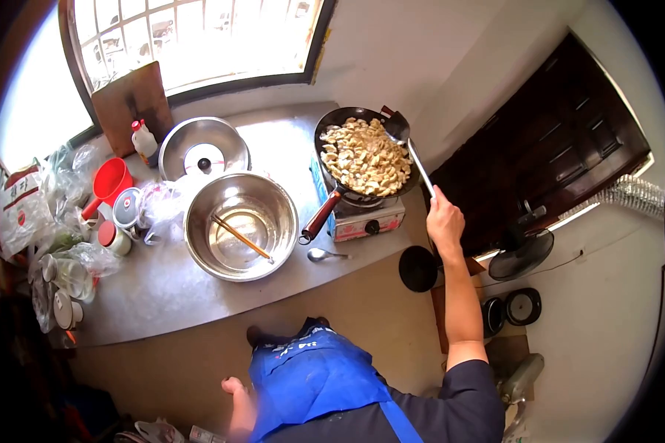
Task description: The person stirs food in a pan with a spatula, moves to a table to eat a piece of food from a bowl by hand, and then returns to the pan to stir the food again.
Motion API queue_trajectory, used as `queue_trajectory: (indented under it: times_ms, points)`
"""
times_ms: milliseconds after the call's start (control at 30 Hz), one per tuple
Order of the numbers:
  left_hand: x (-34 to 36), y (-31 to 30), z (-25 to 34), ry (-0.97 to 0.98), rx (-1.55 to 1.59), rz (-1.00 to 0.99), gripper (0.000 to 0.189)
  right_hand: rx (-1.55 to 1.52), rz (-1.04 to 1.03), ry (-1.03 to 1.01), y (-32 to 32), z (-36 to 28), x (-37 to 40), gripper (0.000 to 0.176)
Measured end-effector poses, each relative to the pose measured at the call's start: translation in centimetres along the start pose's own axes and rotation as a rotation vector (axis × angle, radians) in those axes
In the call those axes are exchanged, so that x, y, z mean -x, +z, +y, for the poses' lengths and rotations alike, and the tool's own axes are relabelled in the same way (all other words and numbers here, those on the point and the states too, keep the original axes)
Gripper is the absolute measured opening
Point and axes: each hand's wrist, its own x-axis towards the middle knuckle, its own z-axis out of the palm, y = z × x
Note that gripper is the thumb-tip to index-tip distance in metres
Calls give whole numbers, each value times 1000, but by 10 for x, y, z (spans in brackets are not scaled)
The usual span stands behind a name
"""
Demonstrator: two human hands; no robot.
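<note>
My right hand (445, 220) is closed around the long handle of a metal spatula (410, 148), whose blade rests at the far right rim of a black wok (331, 124). The wok is full of pale dumplings (366, 156) and stands on a small portable gas stove (368, 220), its red-brown handle pointing toward me. My left hand (236, 388) hangs low beside my blue apron, away from the counter, fingers loosely curled and holding nothing.
A large steel bowl (199, 236) with chopsticks (242, 238) stands on the grey counter (155, 295), a steel lid (203, 151) behind it. A spoon (325, 255) lies near the stove. Jars, bags, a red scoop (109, 182) crowd the left. A floor fan (521, 255) stands right.
</note>
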Motion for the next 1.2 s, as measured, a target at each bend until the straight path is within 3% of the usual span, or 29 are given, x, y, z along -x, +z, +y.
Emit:
queue_trajectory:
  times_ms: [333,533,633,733,900,967,1067,1133,1200]
  points:
    - [-26,2,-9,150,-55,93,35,176,-82,-153,22,65,-68,35]
    - [-9,-19,-32,27,192,118,32,-183,-126,-266,101,96,-98,33]
    - [27,-32,-23,-52,240,89,28,-624,-474,21,103,73,-92,33]
    - [28,-35,-34,-50,401,68,25,-765,-550,111,92,56,-76,34]
    - [20,-36,-45,-44,324,95,25,-809,-476,66,71,49,-50,35]
    - [7,-30,-48,-51,313,111,26,-550,-341,-83,49,45,-39,34]
    - [-12,-24,-52,41,236,180,31,-480,-222,-207,14,35,-21,34]
    - [-10,-20,-35,542,-182,227,34,-449,-214,-230,-11,29,-10,33]
    - [14,-19,16,886,-294,168,34,-450,-79,-369,-27,28,-1,33]
